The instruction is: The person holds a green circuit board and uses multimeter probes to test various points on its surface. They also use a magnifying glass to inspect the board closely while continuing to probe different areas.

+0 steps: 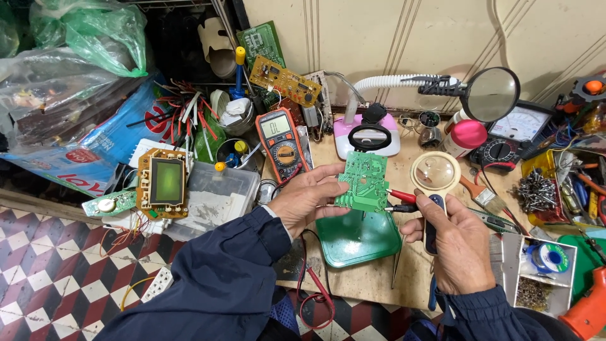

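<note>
The person's left hand point(306, 196) is closed around the left edge of a green circuit board point(361, 180), thumb on top and fingers beneath, holding it tilted above a green metal stand point(357, 237) on the wooden workbench point(372, 278). The right hand point(456, 243) is wrapped around the dark handle of a round magnifying glass point(435, 172), whose lens sits just to the right of the board. Two probes, a red probe point(401, 195) and a black probe point(400, 208), lie between the hands with their tips at the board's right edge; it looks as if the right hand's fingers pinch them too, though the grip is partly hidden. Behind the board stands an orange multimeter point(282, 140) propped upright, and beside it a pink-and-white desk lamp point(367, 136) with a bendy white neck. A second, larger magnifier point(491, 95) hangs over the back right of the bench, near a black dial meter point(512, 132). A clear plastic box point(214, 196) rests at the left.
</note>
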